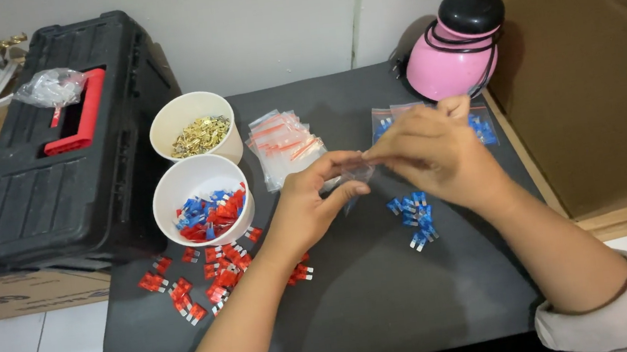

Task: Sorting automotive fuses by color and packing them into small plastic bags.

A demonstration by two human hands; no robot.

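My left hand (314, 199) and my right hand (435, 151) meet above the dark mat (372, 294), both pinching a small clear plastic bag (356, 173) between their fingertips. A few blue pieces seem to be inside the bag. Just below my right hand lies a loose pile of blue blade fuses (416, 218). Red blade fuses (211, 276) are scattered on the mat under my left forearm. A stack of empty clear zip bags with red strips (283, 144) lies behind my left hand.
Two white paper cups stand at the left: one with mixed red and blue fuses (204, 203), one with small brass parts (198, 126). A black toolbox with a red handle (54, 149) sits further left. A pink jug (455, 45), filled bags (483, 127) and a cardboard box (589, 69) are at the right.
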